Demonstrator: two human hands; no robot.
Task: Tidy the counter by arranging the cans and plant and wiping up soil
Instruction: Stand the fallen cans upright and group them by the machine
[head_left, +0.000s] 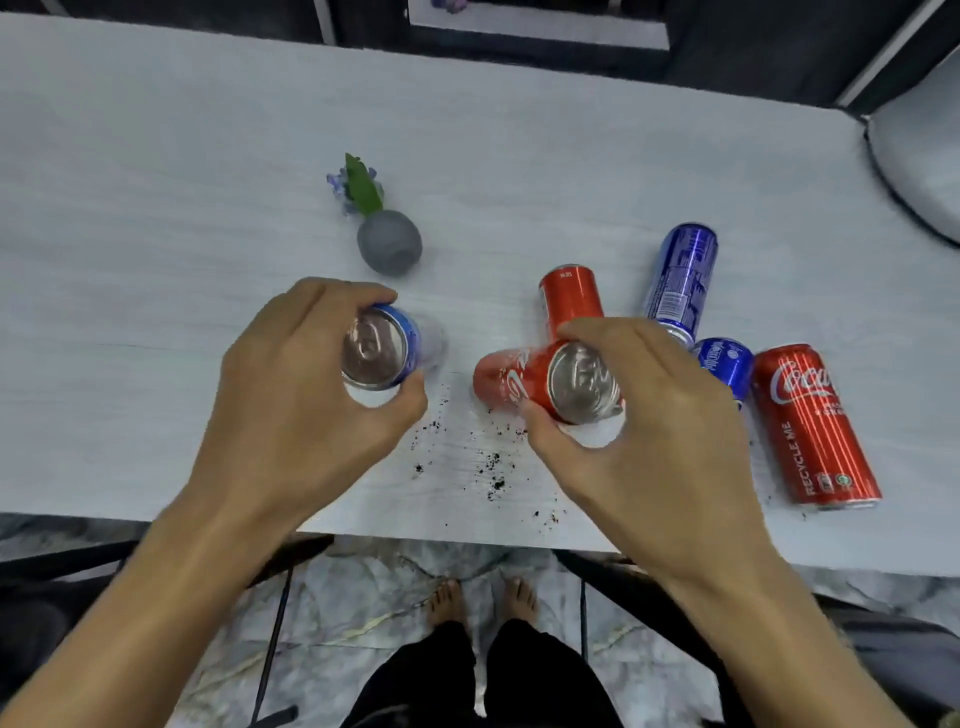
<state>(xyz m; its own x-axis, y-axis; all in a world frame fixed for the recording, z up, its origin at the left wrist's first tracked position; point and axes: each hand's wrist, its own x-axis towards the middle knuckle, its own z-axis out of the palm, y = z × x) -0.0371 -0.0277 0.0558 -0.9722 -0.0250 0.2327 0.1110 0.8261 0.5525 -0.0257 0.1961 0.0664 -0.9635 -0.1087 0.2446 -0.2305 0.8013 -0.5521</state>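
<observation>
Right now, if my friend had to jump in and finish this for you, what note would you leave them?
Left hand: grip shut on a blue can, top toward the camera.
Right hand: grip shut on a red can, tilted.
Lying on their sides on the counter: another red can, a tall blue can, a small blue can, a Coca-Cola can.
The plant is tipped over behind the hands.
Soil is scattered near the front edge.
Done: no can arranged yet.
Left: arrange the cans, right the plant, wipe the soil.

One head-worn wide-angle view looks steeply down, close over the table (156, 156), far edge at 12 o'clock.
</observation>
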